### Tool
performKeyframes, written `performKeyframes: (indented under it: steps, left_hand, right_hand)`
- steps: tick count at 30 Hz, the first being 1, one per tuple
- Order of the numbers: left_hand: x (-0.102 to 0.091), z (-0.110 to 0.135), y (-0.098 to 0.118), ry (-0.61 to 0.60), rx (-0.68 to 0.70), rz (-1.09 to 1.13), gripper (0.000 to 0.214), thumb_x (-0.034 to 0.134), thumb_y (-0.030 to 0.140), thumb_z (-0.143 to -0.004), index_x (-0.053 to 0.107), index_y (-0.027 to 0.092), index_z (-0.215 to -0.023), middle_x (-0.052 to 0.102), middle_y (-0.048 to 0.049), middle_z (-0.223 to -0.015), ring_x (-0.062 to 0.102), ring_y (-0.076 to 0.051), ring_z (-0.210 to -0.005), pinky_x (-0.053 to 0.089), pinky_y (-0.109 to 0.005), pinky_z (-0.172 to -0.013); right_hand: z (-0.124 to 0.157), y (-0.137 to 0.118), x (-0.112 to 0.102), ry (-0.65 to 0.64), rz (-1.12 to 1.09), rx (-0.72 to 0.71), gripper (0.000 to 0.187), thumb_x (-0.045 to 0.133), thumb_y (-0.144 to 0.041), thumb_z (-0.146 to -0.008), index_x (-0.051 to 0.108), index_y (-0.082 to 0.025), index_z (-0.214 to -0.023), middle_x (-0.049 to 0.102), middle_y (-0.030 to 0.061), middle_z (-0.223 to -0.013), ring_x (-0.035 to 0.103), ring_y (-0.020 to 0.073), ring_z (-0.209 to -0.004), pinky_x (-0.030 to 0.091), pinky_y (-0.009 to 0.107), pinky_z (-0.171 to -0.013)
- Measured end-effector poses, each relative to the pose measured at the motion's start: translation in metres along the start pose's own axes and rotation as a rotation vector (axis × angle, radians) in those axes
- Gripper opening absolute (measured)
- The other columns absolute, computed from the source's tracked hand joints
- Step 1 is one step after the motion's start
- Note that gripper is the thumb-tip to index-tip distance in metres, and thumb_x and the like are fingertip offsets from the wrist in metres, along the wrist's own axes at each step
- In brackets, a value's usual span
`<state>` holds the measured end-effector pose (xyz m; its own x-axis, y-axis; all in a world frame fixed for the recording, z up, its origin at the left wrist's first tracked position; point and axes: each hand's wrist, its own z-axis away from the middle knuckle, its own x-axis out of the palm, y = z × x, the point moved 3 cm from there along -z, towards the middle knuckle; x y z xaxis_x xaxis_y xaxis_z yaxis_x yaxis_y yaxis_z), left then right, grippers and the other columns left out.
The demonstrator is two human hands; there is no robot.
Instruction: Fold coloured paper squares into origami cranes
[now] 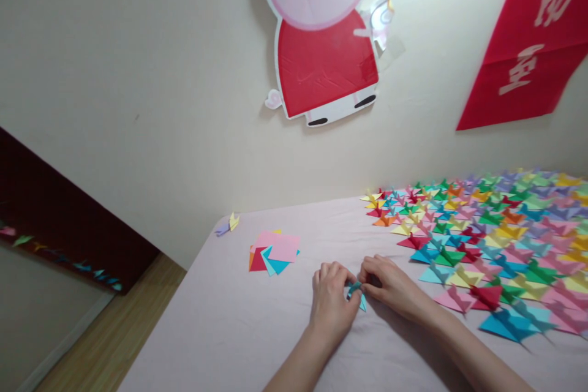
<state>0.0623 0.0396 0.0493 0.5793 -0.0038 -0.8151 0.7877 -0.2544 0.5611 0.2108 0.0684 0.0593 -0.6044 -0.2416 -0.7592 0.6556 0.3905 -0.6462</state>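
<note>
My left hand (329, 301) and my right hand (390, 285) meet over the pale pink table (220, 324), both pinching a small teal folded paper piece (356, 294) between their fingertips. The fingers of both hands are curled closed on it. A stack of square coloured paper sheets (274, 251), pink on top, lies to the left of my hands. To the right spreads a field of several folded paper cranes (487, 239) in many colours.
One small yellow and purple paper crane (229, 223) sits at the table's far left corner. A cartoon pig cutout (324, 37) and a red banner (528, 43) hang on the wall. Wooden floor (110, 337) lies left of the table edge.
</note>
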Motion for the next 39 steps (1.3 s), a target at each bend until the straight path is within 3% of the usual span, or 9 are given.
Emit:
performKeyframes:
  steps: [17, 21, 26, 39]
  left_hand:
    - [-0.002, 0.003, 0.004, 0.001, -0.006, 0.005, 0.019, 0.072, 0.025, -0.076, 0.055, 0.023, -0.085, 0.061, 0.0004, -0.097, 0.049, -0.023, -0.097, 0.036, -0.037, -0.084]
    - [-0.007, 0.000, -0.003, 0.006, 0.008, 0.039, 0.010, 0.065, 0.019, -0.082, 0.058, 0.025, -0.087, 0.063, 0.0013, -0.097, 0.051, -0.022, -0.099, 0.036, -0.037, -0.084]
    - [-0.013, -0.004, -0.012, 0.066, -0.027, 0.034, 0.016, 0.060, 0.009, -0.083, 0.061, 0.025, -0.087, 0.065, 0.0016, -0.095, 0.052, -0.022, -0.099, 0.035, -0.037, -0.085]
    - [-0.014, -0.001, -0.006, 0.003, -0.074, -0.005, 0.016, 0.064, 0.018, -0.080, 0.060, 0.025, -0.094, 0.063, 0.0009, -0.104, 0.049, -0.024, -0.106, 0.036, -0.038, -0.091]
  right_hand:
    - [0.001, 0.000, 0.003, 0.013, 0.026, 0.011, 0.013, 0.058, -0.020, -0.081, 0.055, -0.022, -0.069, 0.065, 0.0027, -0.075, 0.056, 0.0217, -0.079, 0.039, 0.033, -0.073]
    - [0.002, 0.003, 0.008, 0.095, 0.011, 0.022, 0.016, 0.056, -0.023, -0.084, 0.053, -0.022, -0.069, 0.063, 0.0036, -0.076, 0.055, 0.0225, -0.080, 0.040, 0.034, -0.074]
    - [-0.001, 0.003, 0.014, 0.202, 0.020, 0.012, 0.018, 0.056, -0.024, -0.086, 0.053, -0.023, -0.069, 0.063, 0.0045, -0.078, 0.055, 0.0240, -0.082, 0.041, 0.035, -0.075]
    - [-0.002, 0.002, 0.014, 0.181, 0.013, 0.023, 0.011, 0.056, -0.019, -0.081, 0.055, -0.023, -0.071, 0.064, 0.0033, -0.077, 0.053, 0.0235, -0.081, 0.039, 0.035, -0.074]
